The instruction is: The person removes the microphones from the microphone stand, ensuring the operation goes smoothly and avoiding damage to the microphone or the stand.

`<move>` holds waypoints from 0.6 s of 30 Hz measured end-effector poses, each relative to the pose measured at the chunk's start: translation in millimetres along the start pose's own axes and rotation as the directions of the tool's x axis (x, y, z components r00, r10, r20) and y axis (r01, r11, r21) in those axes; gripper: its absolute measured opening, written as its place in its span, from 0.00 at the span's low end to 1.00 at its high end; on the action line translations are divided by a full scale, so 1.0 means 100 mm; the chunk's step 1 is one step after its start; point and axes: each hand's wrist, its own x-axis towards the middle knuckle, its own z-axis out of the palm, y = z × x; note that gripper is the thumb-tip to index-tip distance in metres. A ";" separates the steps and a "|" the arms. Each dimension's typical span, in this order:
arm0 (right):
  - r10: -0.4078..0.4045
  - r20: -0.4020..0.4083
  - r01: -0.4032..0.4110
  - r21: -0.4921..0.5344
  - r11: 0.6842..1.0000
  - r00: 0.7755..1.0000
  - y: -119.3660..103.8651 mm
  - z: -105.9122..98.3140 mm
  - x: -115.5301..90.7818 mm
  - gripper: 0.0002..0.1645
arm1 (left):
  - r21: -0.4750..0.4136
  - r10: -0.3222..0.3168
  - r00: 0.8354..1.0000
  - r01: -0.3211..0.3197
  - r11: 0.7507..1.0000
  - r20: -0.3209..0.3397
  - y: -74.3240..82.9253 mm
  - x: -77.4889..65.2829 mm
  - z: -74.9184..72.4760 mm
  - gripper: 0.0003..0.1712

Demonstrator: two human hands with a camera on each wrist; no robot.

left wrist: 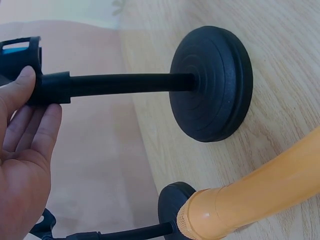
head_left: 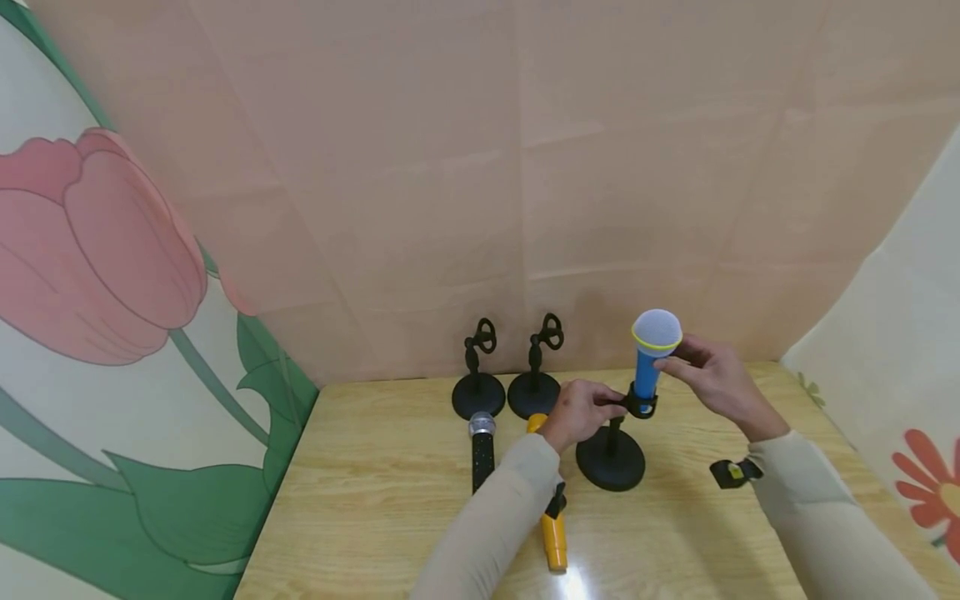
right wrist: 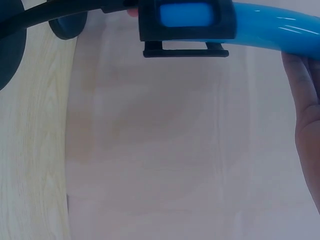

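Observation:
A blue toy microphone (head_left: 647, 368) with a pale head and yellow ring stands upright in the clip of a black desk stand (head_left: 611, 462). My right hand (head_left: 716, 382) holds it by the upper handle, just under the head. In the right wrist view the blue handle (right wrist: 272, 26) passes through the black clip (right wrist: 187, 22), and only part of the hand shows. With thumb and fingers my left hand (head_left: 579, 410) grips the stand's neck just below the clip. The left wrist view shows that grip, the stand's rod and its round base (left wrist: 212, 85) on the table.
Two more black stands (head_left: 478, 395) (head_left: 534, 395), their clips unfilled, stand by the back wall. A black microphone (head_left: 483, 458) with a silver head and an orange microphone (head_left: 554, 542) lie on the wooden table (head_left: 360, 483), partly hidden by my left arm.

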 end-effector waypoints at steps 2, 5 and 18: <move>-0.005 -0.002 0.005 0.000 1.000 1.000 0.01 -0.01 0.01 0.20 | -0.001 0.002 1.000 -0.002 1.000 0.001 0.00 0.00 0.00 0.08; -0.008 -0.004 0.008 0.000 1.000 1.000 0.01 -0.01 0.02 0.20 | -0.003 0.008 1.000 -0.008 1.000 0.004 -0.01 0.00 0.00 0.08; -0.006 -0.014 0.006 0.024 1.000 1.000 -0.11 -0.09 0.05 0.23 | -0.018 0.009 1.000 -0.009 1.000 0.000 -0.03 0.00 0.00 0.09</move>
